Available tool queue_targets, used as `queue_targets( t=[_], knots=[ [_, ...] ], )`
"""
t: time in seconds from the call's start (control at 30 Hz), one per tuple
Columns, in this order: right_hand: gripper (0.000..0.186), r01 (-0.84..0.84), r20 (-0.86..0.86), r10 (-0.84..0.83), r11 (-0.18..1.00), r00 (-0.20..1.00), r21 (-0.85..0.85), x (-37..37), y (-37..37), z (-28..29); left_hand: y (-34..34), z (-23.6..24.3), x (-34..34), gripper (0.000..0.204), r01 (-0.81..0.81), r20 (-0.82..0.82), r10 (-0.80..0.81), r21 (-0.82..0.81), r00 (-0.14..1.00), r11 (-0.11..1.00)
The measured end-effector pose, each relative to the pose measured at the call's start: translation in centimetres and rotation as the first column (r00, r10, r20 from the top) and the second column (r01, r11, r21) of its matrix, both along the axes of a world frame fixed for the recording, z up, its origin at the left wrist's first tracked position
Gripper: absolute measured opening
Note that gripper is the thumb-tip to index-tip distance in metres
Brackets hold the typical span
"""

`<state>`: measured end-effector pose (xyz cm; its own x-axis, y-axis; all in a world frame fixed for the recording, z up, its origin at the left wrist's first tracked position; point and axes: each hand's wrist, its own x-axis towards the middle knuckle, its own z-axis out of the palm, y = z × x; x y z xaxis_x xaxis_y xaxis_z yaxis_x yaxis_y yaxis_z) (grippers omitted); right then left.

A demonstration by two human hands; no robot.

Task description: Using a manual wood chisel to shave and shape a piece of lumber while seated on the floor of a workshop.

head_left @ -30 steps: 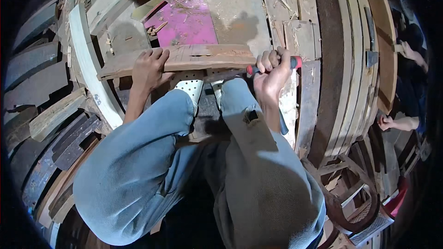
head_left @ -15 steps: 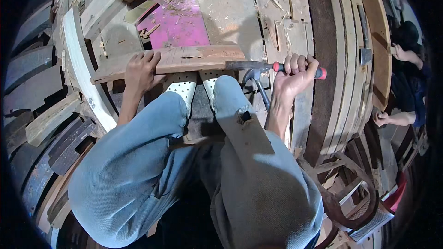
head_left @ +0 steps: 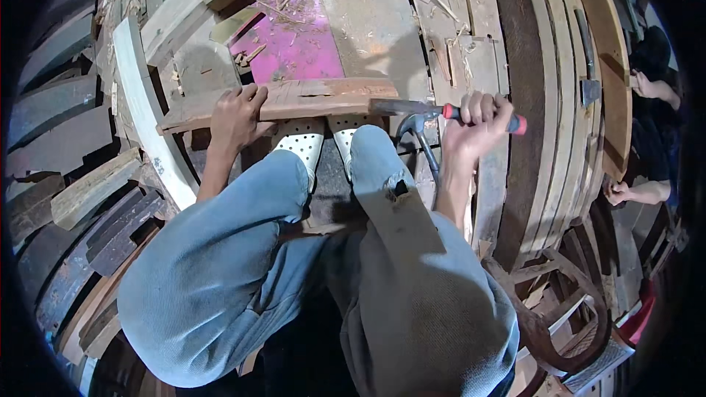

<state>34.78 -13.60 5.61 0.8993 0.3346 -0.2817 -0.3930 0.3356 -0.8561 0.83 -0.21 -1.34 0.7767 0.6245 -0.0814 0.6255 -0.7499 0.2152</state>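
gripping a red-handled chisel (head_left: 441, 112), right hand (head_left: 478, 126); left hand (head_left: 234, 119) clamped on wooden plank (head_left: 309, 97)

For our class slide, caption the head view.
Left hand steadies a plank; right hand grips a chisel.

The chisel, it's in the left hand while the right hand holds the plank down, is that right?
Not quite: the hands are swapped. The head view shows the chisel in the right hand, while the left hand holds the plank down.
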Motion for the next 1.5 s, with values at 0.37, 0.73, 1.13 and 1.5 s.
queue_targets(
  t=[0.37,0.73,1.13,1.5],
  knots=[
    [0.042,0.099,0.034,-0.100,0.995,0.994,0.022,2.7,-0.7,3.5,0.5,1.7,-0.9,0.057,-0.026,-0.071,0.026,0.003,0.997,1.000],
    [0.039,-0.044,-0.086,0.043,0.999,0.995,-0.007,-1.6,1.2,0.9,0.0,1.0,-2.1,0.064,-0.063,-0.075,0.062,-0.006,0.995,0.998],
    [0.038,-0.085,-0.052,0.086,0.996,0.995,0.011,-2.2,1.4,0.6,0.4,1.3,-1.8,0.062,-0.006,-0.013,0.007,0.060,1.000,0.998],
    [0.041,0.030,0.007,-0.030,0.997,1.000,0.071,2.3,-0.8,3.1,0.4,1.5,-1.6,0.064,-0.050,-0.109,0.050,0.006,0.993,0.999]
  ],
)
